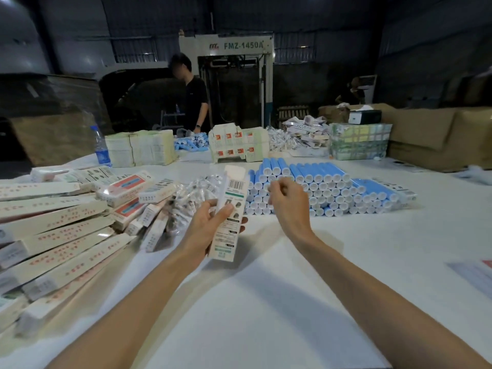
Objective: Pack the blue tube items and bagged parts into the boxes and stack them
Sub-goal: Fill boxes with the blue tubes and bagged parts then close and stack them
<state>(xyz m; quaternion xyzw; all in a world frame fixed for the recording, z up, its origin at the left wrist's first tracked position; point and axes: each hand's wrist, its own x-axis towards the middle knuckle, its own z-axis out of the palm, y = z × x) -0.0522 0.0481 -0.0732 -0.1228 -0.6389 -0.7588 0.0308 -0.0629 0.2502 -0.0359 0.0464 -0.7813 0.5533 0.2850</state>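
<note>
Step in hand: loading one box. Left hand [210,222] grips the box [229,217] round its lower half, thumb across the printed face, fingers behind. The box is near upright with a slight tilt, its top flap open and pointing to 12. The inside isn't visible, so I can't tell if anything is loaded yet.

Right hand [288,201] hovers at 3 o'clock of the box top, in front of the tubes [319,187]. Its grip: fingers curled toward the thumb, nothing visible between them. It's blurred, so I can't tell if it pinches something or is empty. It's not clearly touching a tube.

Where things are:
- The tubes are stacked on the counter [266,288] at 1–2 o'clock of the hands, white caps toward the camera.
- The bags [194,198] are heaped at 10 o'clock of the box, just beside the left hand.
- The pile [53,235] of closed boxes sits at 9 o'clock, loose rather than a tidy stack.

Next, my read: the right hand takes one tube and feeds it end-first into the open top while the left holds the mouth steady. Then a bag goes in, the flap is tucked, and the box goes on the pile.

Risk: pulling a tube from low in the stack could roll its neighbours, so take from the top row.
</note>
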